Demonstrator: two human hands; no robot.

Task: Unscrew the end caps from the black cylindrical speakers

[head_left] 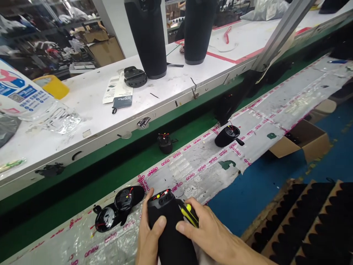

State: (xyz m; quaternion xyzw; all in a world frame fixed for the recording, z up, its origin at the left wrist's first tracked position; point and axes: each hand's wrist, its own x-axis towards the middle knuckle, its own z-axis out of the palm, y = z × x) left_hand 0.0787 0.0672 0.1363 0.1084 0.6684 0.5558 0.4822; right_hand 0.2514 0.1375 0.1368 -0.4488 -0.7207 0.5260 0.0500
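A black, fabric-covered cylindrical speaker (176, 235) stands tilted in front of me, its end facing away and showing red and yellow wires. My left hand (151, 233) is wrapped around its left side, thumb on the near face. On the other side, my right hand (205, 228) grips a yellow-and-black hand tool (189, 214) with a pointed metal tip; its exact kind is unclear. The right thumb reaches the speaker's side. Left of my hands, two more black speakers with loose wires, one nearer (105, 219) and one behind (124, 199), lie on the plastic-covered ledge (91, 243).
Another wired speaker (227, 135) lies farther along the ledge, and a small black part (164, 143) sits on the green conveyor (190, 134). Two tall black speakers, left (150, 40) and right (198, 33), stand on the white bench (91, 88). Lower right are cardboard-divided rows (306, 224) of black cylinders.
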